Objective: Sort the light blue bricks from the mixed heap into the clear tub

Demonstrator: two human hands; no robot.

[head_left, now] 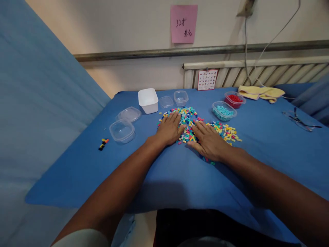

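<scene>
A pile of small building bricks point(187, 118) in mixed colours spreads over the middle of the blue-covered table. My left hand point(169, 129) lies flat on the left side of the pile, fingers stretched forward and thumb out to the right. Flat on the right side rests my right hand point(208, 141), palm down, its thumb pointing left. Bricks show between the two hands and around them; those under the palms are hidden. Mostly yellow bricks point(230, 133) lie to the right of my right hand.
Behind the pile stand a white tub point(148, 101), a small clear container point(181, 98), and containers of turquoise bricks point(223, 111) and red bricks point(234, 99). Leftward are a clear container point(122, 130), a lid point(129, 114) and dark joined pieces point(103, 144). Glasses point(299, 120) and a yellow cloth point(260, 93) lie right.
</scene>
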